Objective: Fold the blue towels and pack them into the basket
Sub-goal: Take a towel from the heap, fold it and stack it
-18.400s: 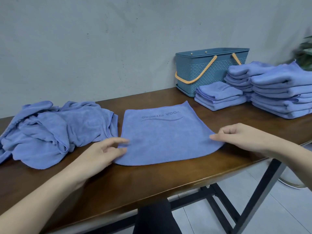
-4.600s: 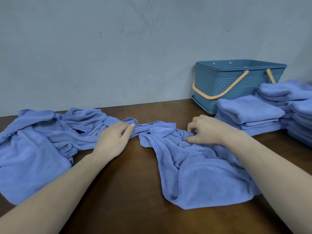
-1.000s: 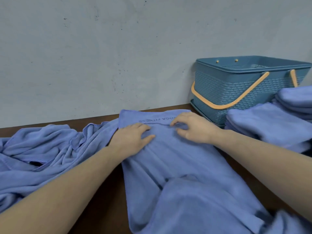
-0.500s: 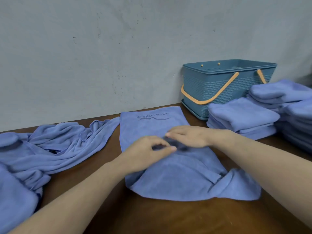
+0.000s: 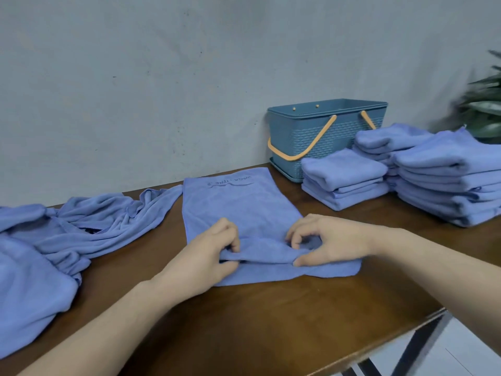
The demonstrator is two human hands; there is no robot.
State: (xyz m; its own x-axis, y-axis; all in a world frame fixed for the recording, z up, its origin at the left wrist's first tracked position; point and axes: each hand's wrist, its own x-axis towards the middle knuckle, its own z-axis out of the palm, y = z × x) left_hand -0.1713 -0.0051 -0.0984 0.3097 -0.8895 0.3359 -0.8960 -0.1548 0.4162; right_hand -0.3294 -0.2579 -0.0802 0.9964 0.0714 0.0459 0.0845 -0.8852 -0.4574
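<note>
Brown wooden table (image 5: 271, 329) carries it all: flat towel (image 5: 244, 210) dead centre, crumpled heap (image 5: 54, 245) at nine o'clock, basket (image 5: 306, 134) at one o'clock, folded stacks (image 5: 344, 177) at two and three o'clock.

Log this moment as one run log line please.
step: folding towel | left hand: pinching near edge | right hand: pinching near edge | basket: behind folded stacks

You have a periwinkle-blue cloth towel (image 5: 238, 210) with darker blue lettering, on a dark brown wooden table (image 5: 271, 321); the teal plastic basket (image 5: 311, 137) has a woven relief pattern and orange handles; the folded towel stacks (image 5: 344, 177) and the crumpled towel heap (image 5: 67, 234) share the periwinkle blue; the wall (image 5: 162, 77) is pale grey-blue
</note>
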